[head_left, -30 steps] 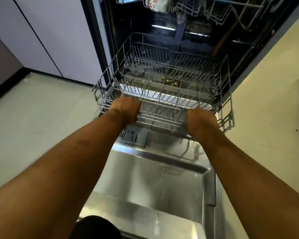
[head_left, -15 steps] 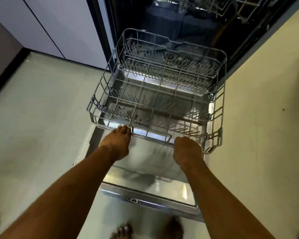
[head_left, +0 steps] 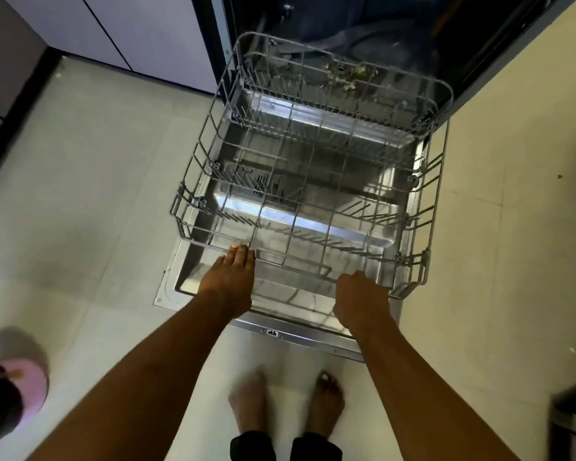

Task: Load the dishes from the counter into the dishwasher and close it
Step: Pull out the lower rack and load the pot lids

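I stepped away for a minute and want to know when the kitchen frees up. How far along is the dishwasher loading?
Early. Done: the dishwasher door lies open and the lower rack is pulled out over it. In hand: the left hand touches the rack's front rim with fingers extended, and the right hand grips it. Left: the rack holds no dishes, only some food scraps at the back, so the loading and closing remain.

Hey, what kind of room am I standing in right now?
Most likely a home kitchen: an open dishwasher door with its empty wire rack rolled out over it, pale cabinet fronts beside it, and a tiled floor.
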Available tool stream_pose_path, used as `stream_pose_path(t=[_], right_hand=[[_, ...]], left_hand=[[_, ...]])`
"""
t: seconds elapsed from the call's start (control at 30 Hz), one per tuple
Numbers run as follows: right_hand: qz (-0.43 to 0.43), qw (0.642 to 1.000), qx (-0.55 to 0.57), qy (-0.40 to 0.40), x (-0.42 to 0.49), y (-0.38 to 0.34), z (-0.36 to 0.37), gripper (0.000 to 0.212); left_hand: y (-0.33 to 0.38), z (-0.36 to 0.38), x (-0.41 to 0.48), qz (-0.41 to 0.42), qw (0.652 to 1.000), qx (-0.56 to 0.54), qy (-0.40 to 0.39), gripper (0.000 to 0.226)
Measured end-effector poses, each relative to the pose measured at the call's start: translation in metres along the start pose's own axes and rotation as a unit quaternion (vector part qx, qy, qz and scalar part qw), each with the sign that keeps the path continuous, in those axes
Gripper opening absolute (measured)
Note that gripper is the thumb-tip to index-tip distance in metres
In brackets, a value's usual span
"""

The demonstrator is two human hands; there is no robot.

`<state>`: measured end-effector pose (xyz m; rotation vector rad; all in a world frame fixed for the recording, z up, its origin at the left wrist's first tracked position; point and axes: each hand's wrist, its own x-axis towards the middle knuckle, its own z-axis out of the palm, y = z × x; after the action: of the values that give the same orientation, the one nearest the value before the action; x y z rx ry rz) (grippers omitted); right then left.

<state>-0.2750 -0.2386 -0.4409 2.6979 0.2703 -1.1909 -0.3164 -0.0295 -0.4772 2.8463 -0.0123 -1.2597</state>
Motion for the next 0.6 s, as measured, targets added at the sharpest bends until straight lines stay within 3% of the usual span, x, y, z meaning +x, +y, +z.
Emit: stream_pose_path(t=[0.23,0.4,0.6], right_hand=[[-0.029,0.999,-0.027,-0.018,-0.009,0.005,0.011,0.035],[-0.024,0.998,-0.039,-0.038,-0.011,0.006,0.017,0.049],[-0.045,0.997,-0.04,0.048,-0.035,-0.006,0.011,0.08]], left_hand=[[0.013,0.01,-0.02,-0.037,0.999,-0.012,-0.031,0.092],[0.021,0.0,-0.026,-0.047,0.998,-0.014,-0.04,0.085],[0.032,0.004,-0.06,-0.059,0.995,-0.074,0.035,0.084]])
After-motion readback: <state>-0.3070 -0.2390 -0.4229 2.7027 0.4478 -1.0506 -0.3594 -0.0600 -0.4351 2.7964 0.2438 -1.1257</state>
